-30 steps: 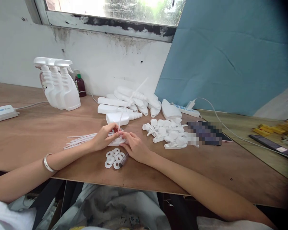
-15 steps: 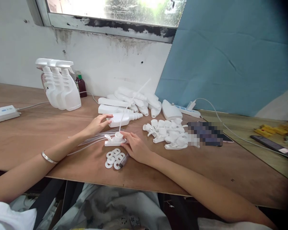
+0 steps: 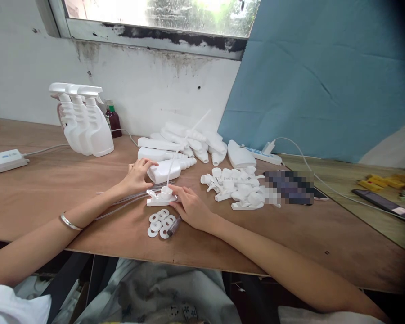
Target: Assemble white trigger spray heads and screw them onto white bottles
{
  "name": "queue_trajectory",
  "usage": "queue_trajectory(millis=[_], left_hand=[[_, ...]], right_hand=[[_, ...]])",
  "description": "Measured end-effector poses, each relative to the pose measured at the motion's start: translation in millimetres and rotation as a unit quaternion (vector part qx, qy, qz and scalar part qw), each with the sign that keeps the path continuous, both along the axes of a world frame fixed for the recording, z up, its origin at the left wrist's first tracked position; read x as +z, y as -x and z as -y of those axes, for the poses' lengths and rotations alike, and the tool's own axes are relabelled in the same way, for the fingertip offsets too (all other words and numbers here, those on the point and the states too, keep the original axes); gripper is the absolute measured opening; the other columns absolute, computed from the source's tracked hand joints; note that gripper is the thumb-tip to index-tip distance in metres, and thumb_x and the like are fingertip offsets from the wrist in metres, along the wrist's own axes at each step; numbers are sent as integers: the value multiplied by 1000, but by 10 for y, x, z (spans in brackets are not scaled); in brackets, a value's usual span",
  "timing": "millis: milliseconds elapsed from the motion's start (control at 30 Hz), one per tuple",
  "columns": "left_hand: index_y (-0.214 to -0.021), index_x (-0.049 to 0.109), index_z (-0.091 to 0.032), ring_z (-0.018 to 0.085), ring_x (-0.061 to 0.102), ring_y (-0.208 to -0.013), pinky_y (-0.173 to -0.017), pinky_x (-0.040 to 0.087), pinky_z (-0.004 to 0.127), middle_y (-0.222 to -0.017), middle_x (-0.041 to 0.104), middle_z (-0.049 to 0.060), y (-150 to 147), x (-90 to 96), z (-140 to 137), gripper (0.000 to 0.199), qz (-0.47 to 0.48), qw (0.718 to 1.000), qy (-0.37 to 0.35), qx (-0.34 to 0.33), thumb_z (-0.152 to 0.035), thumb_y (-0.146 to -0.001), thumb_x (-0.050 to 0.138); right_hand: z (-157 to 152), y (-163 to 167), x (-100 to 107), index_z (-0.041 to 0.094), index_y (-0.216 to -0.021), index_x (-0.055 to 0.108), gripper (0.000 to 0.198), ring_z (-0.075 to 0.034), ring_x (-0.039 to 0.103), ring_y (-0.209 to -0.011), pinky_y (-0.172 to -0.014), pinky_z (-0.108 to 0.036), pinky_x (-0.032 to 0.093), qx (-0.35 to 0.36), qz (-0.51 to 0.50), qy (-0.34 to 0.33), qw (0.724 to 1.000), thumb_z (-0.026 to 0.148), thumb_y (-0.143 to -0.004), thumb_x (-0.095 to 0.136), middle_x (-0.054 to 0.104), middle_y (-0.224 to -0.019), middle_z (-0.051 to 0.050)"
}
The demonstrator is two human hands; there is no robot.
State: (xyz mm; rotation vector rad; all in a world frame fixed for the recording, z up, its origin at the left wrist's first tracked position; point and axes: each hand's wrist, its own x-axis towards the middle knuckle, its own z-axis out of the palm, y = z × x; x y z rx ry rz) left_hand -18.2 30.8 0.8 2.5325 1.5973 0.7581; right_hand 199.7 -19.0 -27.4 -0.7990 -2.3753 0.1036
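My left hand (image 3: 138, 175) has its thumb and fingers around the base of a white plastic bottle (image 3: 167, 170) lying on its side, its ridged neck pointing right. My right hand (image 3: 192, 209) pinches a white trigger spray head (image 3: 159, 201) that lies on the table with its round collar facing up. A thin clear dip tube (image 3: 202, 119) rises from that collar and leans right. Several loose tubes (image 3: 121, 204) lie under and beside my left wrist. Just in front of the spray head is a small pile of white ring washers (image 3: 159, 220).
Several empty-looking bottles (image 3: 170, 144) are heaped by the wall. More spray heads (image 3: 232, 186) lie to the right, beside phones (image 3: 319, 192). Three assembled spray bottles (image 3: 101, 135) stand back left near a dark bottle (image 3: 114, 120). Power strips (image 3: 6, 161) and a cord (image 3: 303, 155) flank the work area.
My left hand has closed around the bottle's base and drawn the bottle slightly left and towards me. My right hand and the spray head have stayed in place.
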Motion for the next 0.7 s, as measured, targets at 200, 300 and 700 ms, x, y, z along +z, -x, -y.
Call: queue_trajectory(millis=[200, 300, 700], left_hand=[[-120, 46, -23, 31, 40, -113, -90, 28, 45, -125, 46, 9, 16, -39, -30, 57, -4, 999, 31, -17, -40, -67, 60], [-118, 47, -23, 29, 44, -111, -91, 29, 45, -124, 48, 8, 37, -50, -55, 54, -8, 999, 10, -34, -40, -68, 59], [-100, 53, -17, 24, 58, -82, -70, 43, 31, -92, 62, 6, 9, 47, 15, 41, 67, 997, -30, 3, -34, -64, 62]], right_hand=[[-20, -5, -31, 13, -120, 40, 35, -24, 54, -93, -79, -40, 45, 3, -5, -10, 1000, 20, -87, 46, 61, -100, -11], [-18, -6, -30, 13, -121, 40, 35, -23, 55, -92, -79, -39, 45, 4, -7, -9, 1000, 20, -87, 46, 61, -99, -11], [-6, -5, -14, 14, -120, 40, 34, -23, 54, -90, -79, -39, 45, 1, -3, -2, 1000, 20, -87, 45, 61, -100, -11]])
